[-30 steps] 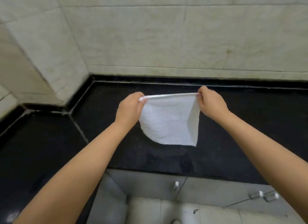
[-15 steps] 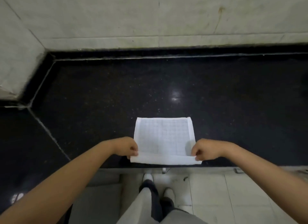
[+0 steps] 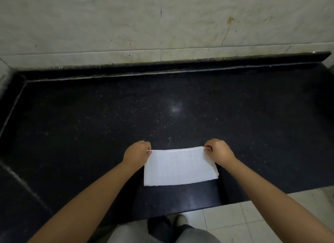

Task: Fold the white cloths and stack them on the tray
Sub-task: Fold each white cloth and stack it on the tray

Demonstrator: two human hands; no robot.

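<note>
Two hands pinch the far corners of the white cloth [image 3: 179, 167]: left hand [image 3: 137, 153] at the far-left corner, right hand [image 3: 217, 152] at the far-right corner, each grip narrow, fingers curled with the hem caught at the fingertips.

Head view, change against half a second ago: then the cloth lay open as a near-square, hands at its near corners with the near edge just turned up. Now the cloth reads as a wide rectangle, about half as deep, and the hands sit at its far edge. Layered edges show at the right end. One second ago the cloth hung in the air between both hands; now it lies flat on the table [image 3: 90, 127].

Location of cloth: near part of the table, a dark strip of table showing between it and the front edge, roughly centred in front of the person. Far edge bows slightly between the two grips.

Surface and room: table is black polished stone with fine speckle and a pale glare spot [image 3: 175, 108] beyond the cloth. Raised black kerb [image 3: 162, 69] runs along the back. Wall [image 3: 126, 22] behind is pale tile, with a brownish streak [image 3: 228, 28] at upper right. Floor [image 3: 271, 215] is light tile at lower right.

Other: grey trousers [image 3: 126, 232] and one shoe [image 3: 181, 219] at the bottom edge. Both forearms cross the near table; the left wrist meets the cloth's left edge.
</note>
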